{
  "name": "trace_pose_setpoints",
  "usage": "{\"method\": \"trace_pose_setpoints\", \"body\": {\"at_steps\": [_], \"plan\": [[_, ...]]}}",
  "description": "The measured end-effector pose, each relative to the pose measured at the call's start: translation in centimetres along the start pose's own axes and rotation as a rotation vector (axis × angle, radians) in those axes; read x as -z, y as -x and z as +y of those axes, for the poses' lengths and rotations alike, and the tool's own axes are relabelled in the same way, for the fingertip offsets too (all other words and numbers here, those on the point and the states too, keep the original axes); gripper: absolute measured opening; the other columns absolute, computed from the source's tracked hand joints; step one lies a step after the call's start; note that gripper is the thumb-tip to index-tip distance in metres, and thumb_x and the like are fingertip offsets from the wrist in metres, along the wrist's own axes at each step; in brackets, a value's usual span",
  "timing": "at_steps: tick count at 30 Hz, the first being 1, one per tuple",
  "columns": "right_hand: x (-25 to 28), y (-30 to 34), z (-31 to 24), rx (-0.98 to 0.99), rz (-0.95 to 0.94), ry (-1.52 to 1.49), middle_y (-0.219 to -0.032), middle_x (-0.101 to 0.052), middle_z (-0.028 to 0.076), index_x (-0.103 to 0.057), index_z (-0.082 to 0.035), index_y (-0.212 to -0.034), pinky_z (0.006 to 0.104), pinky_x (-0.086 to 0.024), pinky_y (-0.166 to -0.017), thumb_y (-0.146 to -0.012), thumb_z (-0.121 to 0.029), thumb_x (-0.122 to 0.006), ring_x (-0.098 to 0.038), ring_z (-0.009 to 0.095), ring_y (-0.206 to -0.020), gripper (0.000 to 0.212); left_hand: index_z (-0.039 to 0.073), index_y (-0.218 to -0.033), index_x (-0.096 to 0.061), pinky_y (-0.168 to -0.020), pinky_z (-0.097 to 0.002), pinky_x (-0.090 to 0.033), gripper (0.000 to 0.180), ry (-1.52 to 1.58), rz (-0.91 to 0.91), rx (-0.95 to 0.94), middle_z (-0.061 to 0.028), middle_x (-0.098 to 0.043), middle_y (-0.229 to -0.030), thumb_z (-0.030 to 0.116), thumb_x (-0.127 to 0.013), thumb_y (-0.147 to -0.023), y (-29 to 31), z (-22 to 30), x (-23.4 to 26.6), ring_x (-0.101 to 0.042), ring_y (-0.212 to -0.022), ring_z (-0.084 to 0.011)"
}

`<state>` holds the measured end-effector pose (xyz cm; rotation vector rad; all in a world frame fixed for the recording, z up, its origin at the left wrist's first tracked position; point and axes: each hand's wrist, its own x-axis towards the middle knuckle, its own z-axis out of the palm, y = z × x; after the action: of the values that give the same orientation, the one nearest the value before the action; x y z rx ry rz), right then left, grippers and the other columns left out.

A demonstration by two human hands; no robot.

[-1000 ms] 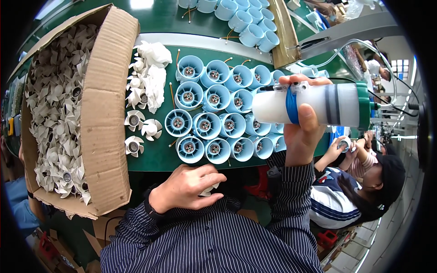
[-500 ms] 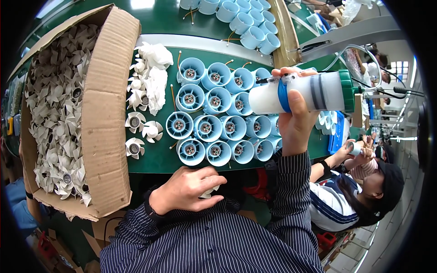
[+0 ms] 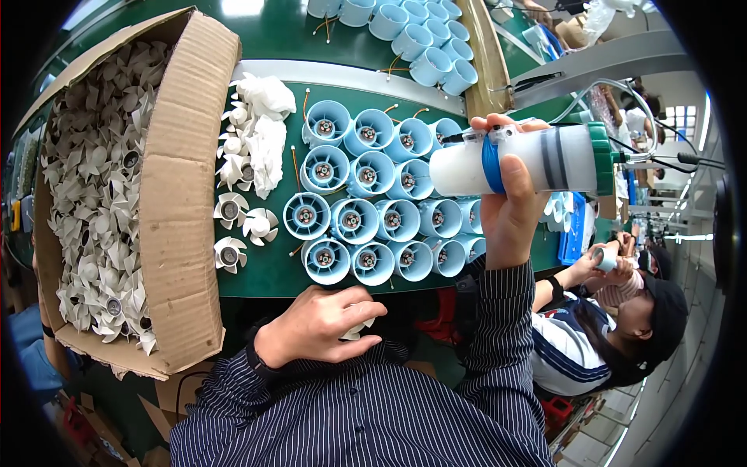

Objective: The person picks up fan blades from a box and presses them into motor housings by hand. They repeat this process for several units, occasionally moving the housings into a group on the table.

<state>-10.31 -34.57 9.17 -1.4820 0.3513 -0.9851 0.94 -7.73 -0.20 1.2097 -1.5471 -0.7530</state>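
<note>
My right hand is wrapped round a large translucent dispensing syringe with a green end cap and blue tubing wound about it. The syringe lies level above the right part of several rows of light-blue round fan housings. Metal-coloured motor parts sit in the middle of the housings. At the table's near edge, my left hand has its fingers curled round a white fan impeller, mostly hidden by the hand. Loose white impellers lie left of the rows, beside crumpled white cloth or film.
A cardboard box full of white impellers stands at the left. More blue housings stand beyond a metal rail. A hose and cables trail from the syringe's cap. A co-worker sits at the right, near a blue tray.
My right hand and the syringe have shifted slightly to the right. My left hand keeps its place with the impeller.
</note>
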Motion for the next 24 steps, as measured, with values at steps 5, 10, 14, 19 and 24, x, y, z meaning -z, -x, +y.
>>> {"method": "trace_pose_setpoints", "body": {"at_steps": [5, 10, 14, 19, 24], "plan": [[-0.4, -1.6, -0.7, 0.0, 0.009, 0.027, -0.133, -0.068, 0.021, -0.052, -0.009, -0.134, 0.0501, -0.052, -0.115, -0.094, -0.021, -0.084, -0.068, 0.036, -0.129, 0.053, 0.008, -0.116, -0.074, -0.067, -0.0389, -0.06, 0.039, 0.019, -0.006, 0.007, -0.0051, -0.071, -0.098, 0.022, -0.089, -0.083, 0.1, -0.1, 0.0, -0.074, -0.079, -0.027], [-1.4, -3.5, 0.1, 0.001, 0.026, 0.024, -0.133, -0.068, 0.021, -0.051, -0.008, -0.133, 0.0505, -0.052, -0.116, -0.094, -0.018, -0.084, -0.069, 0.036, -0.128, 0.052, 0.006, -0.117, -0.076, -0.067, -0.0341, -0.061, 0.041, 0.002, -0.027, -0.012, -0.0074, -0.074, -0.101, 0.022, -0.091, -0.083, 0.2, -0.2, 0.1, -0.076, -0.079, -0.024], [-1.1, -4.4, 1.9, 0.011, -0.013, 0.026, -0.131, -0.068, 0.021, -0.051, -0.007, -0.133, 0.0505, -0.052, -0.116, -0.095, -0.015, -0.083, -0.07, 0.035, -0.126, 0.05, 0.008, -0.116, -0.074, -0.067, -0.039, -0.06, 0.038, 0.018, -0.003, 0.002, -0.0055, -0.071, -0.098, 0.023, -0.089, -0.084, 0.1, 0.0, 0.1, -0.074, -0.079, -0.027], [-0.9, -4.4, 2.4, 0.027, -0.014, 0.017, -0.131, -0.069, 0.021, -0.052, -0.007, -0.132, 0.0506, -0.052, -0.116, -0.096, -0.014, -0.082, -0.071, 0.035, -0.125, 0.048, 0.008, -0.116, -0.074, -0.067, -0.0391, -0.06, 0.038, 0.031, -0.006, 0.002, -0.0058, -0.071, -0.099, 0.023, -0.089, -0.084, 0.1, -0.1, 0.1, -0.074, -0.079, -0.0271], [-0.9, -4.3, 2.4, 0.011, 0.02, 0.004, -0.132, -0.068, 0.022, -0.052, -0.007, -0.133, 0.051, -0.052, -0.116, -0.095, -0.016, -0.084, -0.071, 0.036, -0.125, 0.05, 0.007, -0.117, -0.074, -0.067, -0.0389, -0.06, 0.039, 0.025, -0.001, -0.005, -0.006, -0.072, -0.1, 0.023, -0.088, -0.084, 0.1, -0.2, 0.0, -0.074, -0.079, -0.0273]]}}
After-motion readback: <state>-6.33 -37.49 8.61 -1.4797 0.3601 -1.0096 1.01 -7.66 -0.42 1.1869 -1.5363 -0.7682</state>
